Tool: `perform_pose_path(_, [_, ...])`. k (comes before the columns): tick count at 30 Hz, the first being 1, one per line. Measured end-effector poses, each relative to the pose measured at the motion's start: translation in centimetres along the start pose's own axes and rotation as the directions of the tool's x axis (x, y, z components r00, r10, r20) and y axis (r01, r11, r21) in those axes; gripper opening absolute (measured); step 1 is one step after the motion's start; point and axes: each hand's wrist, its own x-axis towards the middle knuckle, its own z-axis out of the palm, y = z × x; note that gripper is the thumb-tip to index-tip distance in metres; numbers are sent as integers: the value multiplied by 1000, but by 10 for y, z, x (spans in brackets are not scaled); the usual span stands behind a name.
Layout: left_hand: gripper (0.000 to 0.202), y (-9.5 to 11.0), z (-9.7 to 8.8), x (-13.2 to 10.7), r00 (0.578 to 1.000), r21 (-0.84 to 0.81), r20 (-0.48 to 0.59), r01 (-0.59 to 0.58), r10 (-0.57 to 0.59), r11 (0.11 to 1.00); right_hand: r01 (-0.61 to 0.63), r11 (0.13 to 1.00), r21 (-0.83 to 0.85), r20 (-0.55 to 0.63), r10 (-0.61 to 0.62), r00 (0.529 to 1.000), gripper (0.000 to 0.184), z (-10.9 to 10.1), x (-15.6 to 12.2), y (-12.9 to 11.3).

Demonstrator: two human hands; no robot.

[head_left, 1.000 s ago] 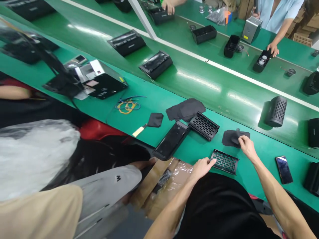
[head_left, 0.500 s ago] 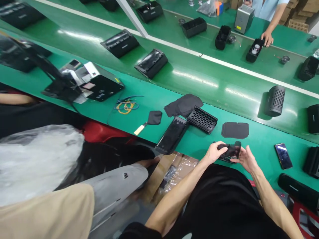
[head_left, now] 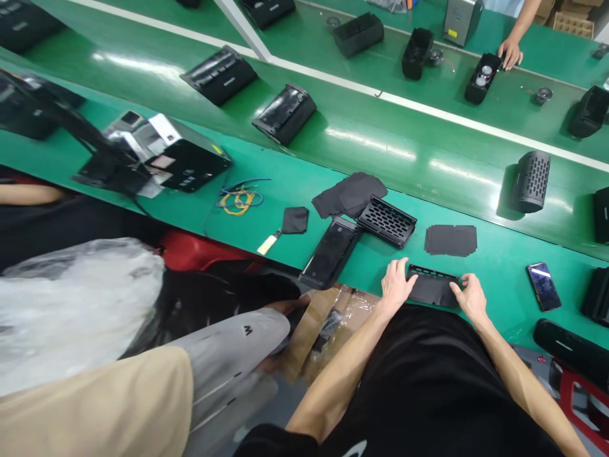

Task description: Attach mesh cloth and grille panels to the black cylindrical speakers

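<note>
A thin black grille panel [head_left: 434,287] lies flat on the green desk [head_left: 304,184], pressed at each end by the left hand [head_left: 396,284] and right hand [head_left: 469,293], fingers spread, not clenched. It looks light, stiff and best held by its edges.

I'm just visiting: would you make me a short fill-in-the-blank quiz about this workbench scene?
1. Both hands, left hand and right hand, press on a black ____ panel.
2. The table surface is coloured ____.
3. Right of the right hand lies a ____ with a dark screen.
4. The coiled wires are blue and ____.

Missing words: grille; green; phone; yellow
</note>
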Motion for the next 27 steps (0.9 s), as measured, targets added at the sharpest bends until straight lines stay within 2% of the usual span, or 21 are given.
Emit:
perform_pose_path(2, [41, -5, 1, 7, 1000, -91, 14, 15, -14, 996, 29, 999, 32, -9, -29, 1000, 39, -1, 5, 0])
perform_pose_path(6, [11, -11, 0, 18, 998, -218, 58, 28, -16, 976, 61, 989, 135, 75, -72, 995, 21, -11, 18, -5])
perform_pose_path(8, [19, -12, -2, 21, 994, -290, 113, 42, -9, 956, 67, 979, 191, 123, -92, 988, 23, -19, 21, -8])
perform_pose_path(12, [42, -6, -10, 19, 967, -460, 254, 107, 16, 881, 14, 949, 314, 223, -88, 971, 41, -40, 20, -15])
perform_pose_path(14, [51, 0, -15, 15, 950, -597, 309, 165, 36, 785, -56, 908, 416, 263, -61, 963, 48, -49, 15, -21])
perform_pose_path(17, [57, 9, -23, 10, 941, -747, 335, 230, 55, 624, -170, 784, 597, 319, -37, 947, 56, -61, 7, -30])
perform_pose_path(19, [55, 13, -26, 6, 945, -764, 325, 232, 49, 601, -194, 729, 656, 323, -38, 946, 60, -67, 3, -34])
perform_pose_path(21, [53, 16, -29, 3, 948, -769, 317, 231, 41, 596, -192, 714, 673, 309, -36, 950, 60, -69, 1, -35])
perform_pose_path(27, [49, 17, -29, -2, 950, -787, 312, 256, 4, 561, -125, 743, 658, 256, -65, 964, 57, -69, 2, -37])
